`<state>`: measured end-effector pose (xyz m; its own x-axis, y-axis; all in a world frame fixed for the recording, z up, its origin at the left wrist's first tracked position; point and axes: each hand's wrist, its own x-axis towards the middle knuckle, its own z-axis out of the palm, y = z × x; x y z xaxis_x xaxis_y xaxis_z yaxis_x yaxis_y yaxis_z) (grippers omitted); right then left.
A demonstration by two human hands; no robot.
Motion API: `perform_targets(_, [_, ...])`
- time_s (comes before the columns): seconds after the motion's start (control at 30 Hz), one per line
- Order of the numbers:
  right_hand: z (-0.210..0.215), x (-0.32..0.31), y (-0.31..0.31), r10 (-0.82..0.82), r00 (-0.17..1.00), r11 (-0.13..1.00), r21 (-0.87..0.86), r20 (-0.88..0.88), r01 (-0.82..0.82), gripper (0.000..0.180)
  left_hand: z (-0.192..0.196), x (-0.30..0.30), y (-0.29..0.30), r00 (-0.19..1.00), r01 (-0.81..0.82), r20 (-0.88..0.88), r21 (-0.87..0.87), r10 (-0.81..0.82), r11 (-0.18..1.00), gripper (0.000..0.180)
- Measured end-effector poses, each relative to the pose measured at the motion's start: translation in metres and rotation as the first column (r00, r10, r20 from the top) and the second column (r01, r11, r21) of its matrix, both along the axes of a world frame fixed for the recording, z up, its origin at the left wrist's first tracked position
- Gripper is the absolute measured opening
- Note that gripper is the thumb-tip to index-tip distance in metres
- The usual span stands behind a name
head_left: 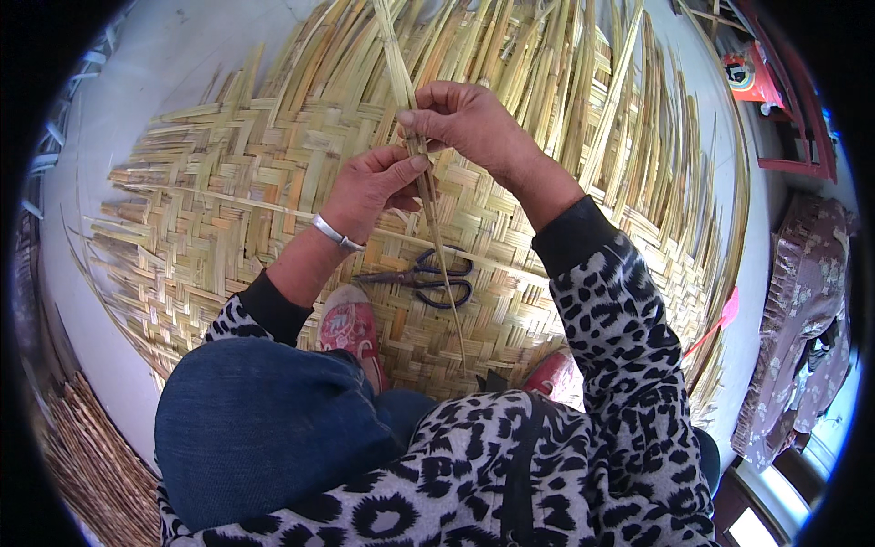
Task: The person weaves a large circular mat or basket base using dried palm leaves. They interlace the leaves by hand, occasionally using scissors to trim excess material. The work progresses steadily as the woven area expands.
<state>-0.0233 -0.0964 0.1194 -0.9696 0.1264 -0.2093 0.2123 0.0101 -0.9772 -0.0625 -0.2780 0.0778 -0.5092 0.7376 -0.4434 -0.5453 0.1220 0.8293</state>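
Observation:
Between my two hands runs a long split reed strip, its wide end pointing away and its thin end trailing down toward my feet. My left hand pinches it with thumb and fingers, just below my right hand, which grips the same strip with thumb and forefinger. Under them spreads a woven reed mat in a herringbone pattern, with loose strip ends fanning out at its far side. A pair of dark-handled scissors lies on the mat below my left hand.
My red shoes rest on the mat. A bundle of brown stalks lies at the lower left. On the right hangs a patterned fringed cloth, near a red wooden frame. A pink item touches the mat's right edge.

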Motion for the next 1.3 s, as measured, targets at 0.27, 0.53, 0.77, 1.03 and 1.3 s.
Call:
perform_targets(0.27, [0.000,-0.004,0.006,0.022,1.000,0.979,0.202,0.001,-0.022,0.021,0.007,0.002,0.003,1.000,-0.023,-0.007,-0.056,0.023,0.998,0.021])
perform_targets(0.53, [0.000,-0.010,0.010,-0.111,0.985,0.966,0.219,-0.130,0.137,0.020,-0.008,0.012,0.005,0.991,0.129,-0.008,-0.141,-0.131,0.982,0.023])
perform_targets(0.77, [0.013,-0.015,0.031,-0.108,0.966,0.989,0.077,-0.236,0.129,0.012,-0.007,0.015,0.004,0.983,0.182,-0.007,-0.132,-0.185,0.974,0.024])
perform_targets(1.03, [0.006,-0.008,0.049,-0.216,0.968,0.976,-0.044,-0.126,0.212,0.013,-0.015,0.014,0.002,0.978,0.165,-0.106,-0.110,-0.177,0.980,0.025])
perform_targets(1.3, [-0.008,0.017,0.018,-0.014,0.990,0.997,0.080,0.140,0.003,0.021,-0.027,0.013,-0.002,0.976,0.140,-0.143,-0.159,-0.163,0.977,0.023])
